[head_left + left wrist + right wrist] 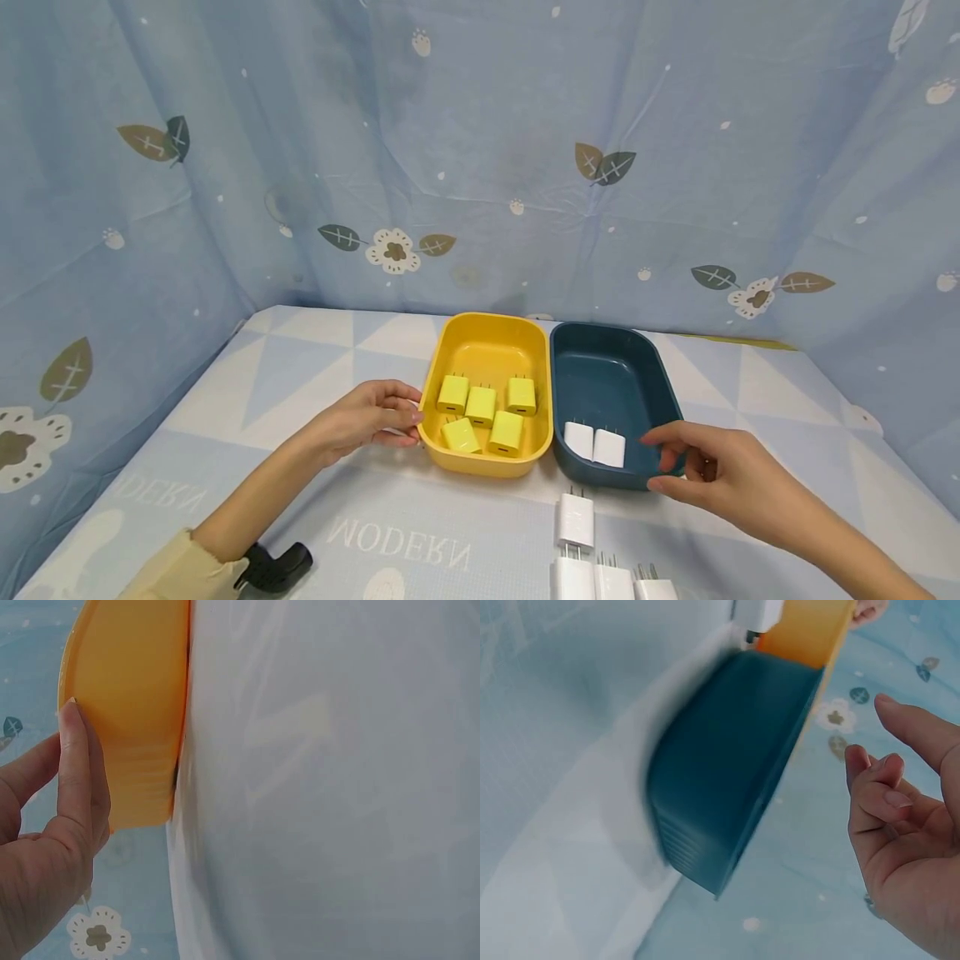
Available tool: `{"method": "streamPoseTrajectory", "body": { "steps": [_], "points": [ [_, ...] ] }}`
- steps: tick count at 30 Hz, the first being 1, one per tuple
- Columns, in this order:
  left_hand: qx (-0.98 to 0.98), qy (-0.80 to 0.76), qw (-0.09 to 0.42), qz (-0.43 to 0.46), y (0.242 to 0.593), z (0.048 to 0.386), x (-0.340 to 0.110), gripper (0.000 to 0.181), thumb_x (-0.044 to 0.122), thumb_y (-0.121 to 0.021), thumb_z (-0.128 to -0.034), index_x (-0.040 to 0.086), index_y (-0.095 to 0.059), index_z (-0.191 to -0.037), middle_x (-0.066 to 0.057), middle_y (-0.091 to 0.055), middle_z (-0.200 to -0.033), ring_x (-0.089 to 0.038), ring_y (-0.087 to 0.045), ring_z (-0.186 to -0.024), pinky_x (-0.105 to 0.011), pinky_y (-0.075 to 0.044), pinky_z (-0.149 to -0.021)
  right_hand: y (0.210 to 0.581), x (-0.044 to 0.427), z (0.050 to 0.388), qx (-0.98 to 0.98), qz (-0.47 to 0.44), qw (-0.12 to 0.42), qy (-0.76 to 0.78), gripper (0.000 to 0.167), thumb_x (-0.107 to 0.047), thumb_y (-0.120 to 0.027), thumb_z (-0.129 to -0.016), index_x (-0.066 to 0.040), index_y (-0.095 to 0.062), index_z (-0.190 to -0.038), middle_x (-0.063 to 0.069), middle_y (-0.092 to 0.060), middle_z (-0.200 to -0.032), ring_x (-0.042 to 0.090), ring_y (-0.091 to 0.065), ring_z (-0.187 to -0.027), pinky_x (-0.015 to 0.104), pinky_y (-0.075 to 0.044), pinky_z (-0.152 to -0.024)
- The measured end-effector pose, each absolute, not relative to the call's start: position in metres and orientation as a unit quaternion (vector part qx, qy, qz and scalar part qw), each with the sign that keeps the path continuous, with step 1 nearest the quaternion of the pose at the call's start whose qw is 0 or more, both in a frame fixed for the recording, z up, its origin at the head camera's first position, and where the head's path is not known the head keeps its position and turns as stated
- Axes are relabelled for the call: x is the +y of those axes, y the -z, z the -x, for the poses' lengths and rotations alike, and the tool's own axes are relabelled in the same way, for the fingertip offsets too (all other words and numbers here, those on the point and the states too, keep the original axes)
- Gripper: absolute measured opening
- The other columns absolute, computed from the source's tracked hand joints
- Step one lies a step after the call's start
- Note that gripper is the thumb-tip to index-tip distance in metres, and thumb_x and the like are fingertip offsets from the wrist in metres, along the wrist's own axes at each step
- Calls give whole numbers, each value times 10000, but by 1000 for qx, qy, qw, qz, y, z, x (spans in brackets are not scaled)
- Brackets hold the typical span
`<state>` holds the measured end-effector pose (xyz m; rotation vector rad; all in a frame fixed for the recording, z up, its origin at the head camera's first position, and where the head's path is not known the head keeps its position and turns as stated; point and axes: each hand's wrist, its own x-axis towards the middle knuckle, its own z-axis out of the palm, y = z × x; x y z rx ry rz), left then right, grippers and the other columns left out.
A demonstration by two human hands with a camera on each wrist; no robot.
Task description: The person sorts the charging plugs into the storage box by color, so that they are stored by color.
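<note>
My left hand [378, 414] touches the left wall of the yellow bin [487, 468]; its fingers reach up to the rim in the left wrist view. Several yellow charger plugs [481, 406] lie in that bin's front half. My right hand [712, 467] hovers at the front right corner of the dark blue bin [596, 342], thumb and index apart and nothing between them. The right wrist view has its other fingers loosely curled, apart from the bin. Two white charger plugs [609, 448] lie side by side in the blue bin's front left corner.
More white charger plugs [576, 521] stand on the patterned cloth in front of the blue bin, some cut off by the frame's lower edge. A black object [279, 568] is by the left sleeve. A blue printed curtain [480, 167] hangs behind the table.
</note>
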<state>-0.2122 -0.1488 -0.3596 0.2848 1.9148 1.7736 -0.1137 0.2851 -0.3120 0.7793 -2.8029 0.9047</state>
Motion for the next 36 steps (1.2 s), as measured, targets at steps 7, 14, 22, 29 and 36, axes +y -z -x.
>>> {"method": "streamPoseTrajectory", "body": {
  "steps": [7, 14, 22, 29, 36],
  "points": [
    [707, -652, 253, -105, 360, 211, -149, 449, 24, -637, -953, -160, -418, -1299, -233, -613, -1061, -220, -677, -826, -378, -598, -815, 315, 293, 101, -915, -273, 41, -293, 347, -186, -809, -837, -173, -660, -1150, -169, -576, -869, 18, -464, -572, 177, -398, -465],
    [706, -652, 254, -106, 360, 211, -148, 455, 29, -640, -952, -165, -417, -1298, -227, -616, -1053, -219, -677, -826, -375, -598, -812, 325, 303, 92, -912, -278, -91, -288, 379, -274, -770, -875, -124, -630, -1194, -169, -552, -875, -2, -456, -589, 180, -420, -475],
    [708, -652, 252, -102, 359, 211, -148, 457, 28, -648, -946, -159, -421, -1296, -207, -618, -1033, -219, -676, -819, -382, -597, -814, 343, 315, 84, -888, -291, -197, -296, 411, -247, -767, -885, -67, -603, -1215, -185, -564, -924, -25, -438, -577, 181, -419, -489],
    [708, -653, 251, -98, 359, 211, -148, 458, 29, -655, -941, -153, -425, -1293, -198, -618, -1020, -217, -675, -814, -371, -600, -806, 371, 316, 79, -895, -250, -268, -254, 479, -347, -757, -887, -164, -544, -1275, -224, -536, -919, -14, -458, -593, 204, -440, -533],
    [708, -653, 251, -99, 359, 210, -148, 450, 21, -652, -940, -154, -428, -1288, -200, -616, -1022, -213, -676, -811, -378, -598, -810, 382, 303, 73, -909, -211, -265, -243, 423, -412, -746, -881, -204, -543, -1188, -203, -537, -869, 11, -479, -615, 218, -487, -561]
  ]
}}
